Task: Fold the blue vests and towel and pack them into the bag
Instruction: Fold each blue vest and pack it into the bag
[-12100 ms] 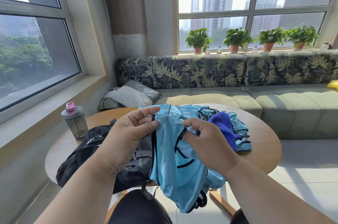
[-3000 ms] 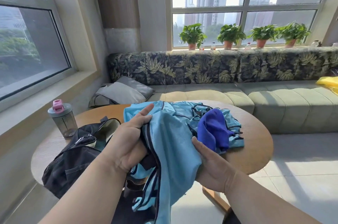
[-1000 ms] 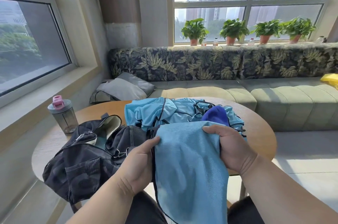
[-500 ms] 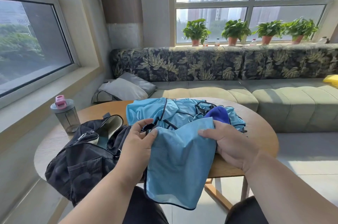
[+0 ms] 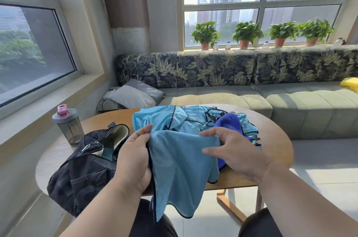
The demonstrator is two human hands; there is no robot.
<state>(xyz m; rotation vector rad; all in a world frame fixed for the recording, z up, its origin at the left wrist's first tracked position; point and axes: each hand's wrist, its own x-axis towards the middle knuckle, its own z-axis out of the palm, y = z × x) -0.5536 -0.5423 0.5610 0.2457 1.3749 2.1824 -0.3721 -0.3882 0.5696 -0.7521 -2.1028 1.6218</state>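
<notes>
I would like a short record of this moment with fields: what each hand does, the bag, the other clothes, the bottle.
left hand: grips the left edge of the light blue vest
right hand: fingers extended, touching the vest's top right edge
vest: half folded, hanging over the wooden table edge
black bag: on the table, left side, unzipped
pile of vests: unfolded, behind the hands
dark blue towel: on the pile
bottle: upright, pink lid

Bare forearms [image 5: 108, 209], no sleeves; dark trousers [image 5: 151, 225] below.
</notes>
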